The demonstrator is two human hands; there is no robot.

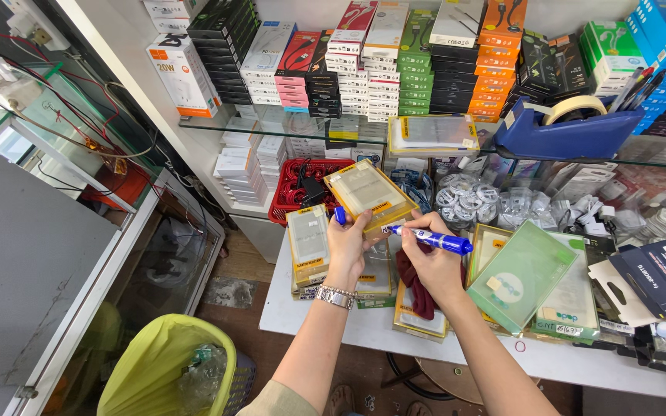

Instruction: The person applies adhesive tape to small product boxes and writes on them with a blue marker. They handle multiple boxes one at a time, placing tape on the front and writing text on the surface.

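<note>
- I am seeing the flat yellow-edged clear plastic package [369, 195] being held tilted above the white table [317, 320]; it looks light, stiff and slick, best gripped by its lower edge.
- My left hand [346, 245] is pinching that edge, a blue cap [340, 215] tucked in its fingers.
- My right hand [430, 264] is closing around the blue marker pen [431, 239], its tip touching the package; it seems light and rigid.

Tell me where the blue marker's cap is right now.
In the head view, the blue cap sits left of centre, pinched in the left hand against the yellow-edged clear package, just left of the blue marker in the right hand.
</note>
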